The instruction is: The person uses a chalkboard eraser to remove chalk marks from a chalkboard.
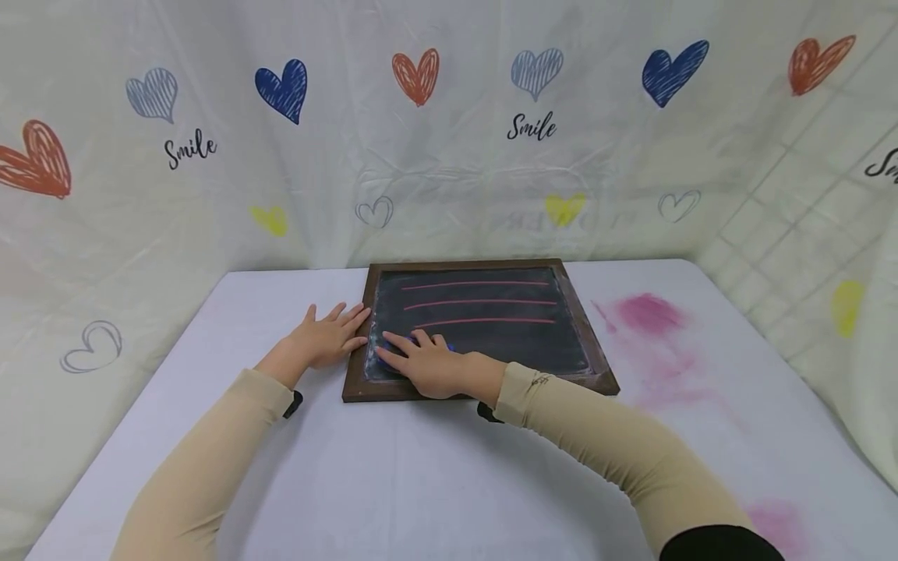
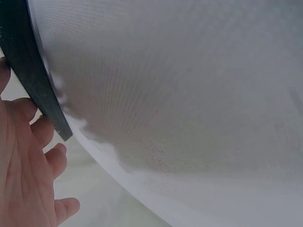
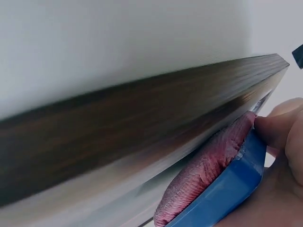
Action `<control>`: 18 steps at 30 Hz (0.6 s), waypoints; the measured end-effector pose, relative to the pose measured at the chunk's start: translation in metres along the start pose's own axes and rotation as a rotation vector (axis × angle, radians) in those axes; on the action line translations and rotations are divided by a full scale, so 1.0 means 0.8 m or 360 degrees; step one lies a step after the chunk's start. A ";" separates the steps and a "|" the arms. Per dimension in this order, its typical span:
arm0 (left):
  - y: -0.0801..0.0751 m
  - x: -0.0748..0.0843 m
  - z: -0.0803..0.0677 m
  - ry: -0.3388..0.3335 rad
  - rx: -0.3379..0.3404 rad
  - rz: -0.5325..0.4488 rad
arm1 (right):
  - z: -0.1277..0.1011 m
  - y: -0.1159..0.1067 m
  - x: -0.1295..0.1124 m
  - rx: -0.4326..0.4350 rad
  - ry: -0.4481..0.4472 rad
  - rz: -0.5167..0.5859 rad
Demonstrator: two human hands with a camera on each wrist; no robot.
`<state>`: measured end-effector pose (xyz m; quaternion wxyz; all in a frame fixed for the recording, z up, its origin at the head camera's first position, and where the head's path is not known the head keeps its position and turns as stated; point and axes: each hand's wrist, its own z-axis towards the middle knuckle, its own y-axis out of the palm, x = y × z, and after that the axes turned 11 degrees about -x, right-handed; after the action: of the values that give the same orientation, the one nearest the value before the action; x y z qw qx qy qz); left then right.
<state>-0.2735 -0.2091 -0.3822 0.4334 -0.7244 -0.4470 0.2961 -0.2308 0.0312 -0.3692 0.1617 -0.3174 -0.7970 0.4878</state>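
A wood-framed chalkboard (image 1: 505,347) lies on the white table, with three pink chalk lines running across its upper part. My right hand (image 1: 435,370) is over its lower left area and grips a blue chalkboard eraser (image 3: 222,194), whose pad is stained pink. In the head view most of the eraser is hidden beneath that hand. My left hand (image 1: 328,336) is spread at the board's left side, fingertips on the wooden frame (image 1: 355,366). The left wrist view shows those fingers (image 2: 43,130) along the frame's edge.
Pink chalk smudges (image 1: 651,313) mark the white tablecloth (image 1: 421,483) right of the board. Behind the table hangs a pale curtain (image 1: 463,171) printed with hearts and the word Smile.
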 end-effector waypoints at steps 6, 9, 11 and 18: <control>-0.001 0.000 0.001 0.0003 0.0003 0.0009 | 0.008 -0.006 -0.009 -0.0021 0.0001 -0.0033; 0.000 -0.002 0.002 0.0005 0.0008 -0.0002 | 0.006 -0.004 -0.003 -0.0017 -0.0012 0.0001; 0.001 -0.001 0.003 0.0003 0.0004 -0.0004 | 0.002 -0.002 0.005 -0.0008 -0.0019 0.0025; 0.000 0.000 0.001 -0.0001 0.0005 -0.0022 | -0.023 0.009 0.048 0.0047 -0.0010 0.0172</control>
<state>-0.2744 -0.2091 -0.3826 0.4363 -0.7205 -0.4518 0.2941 -0.2463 0.0714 -0.3687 0.1374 -0.3562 -0.7719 0.5084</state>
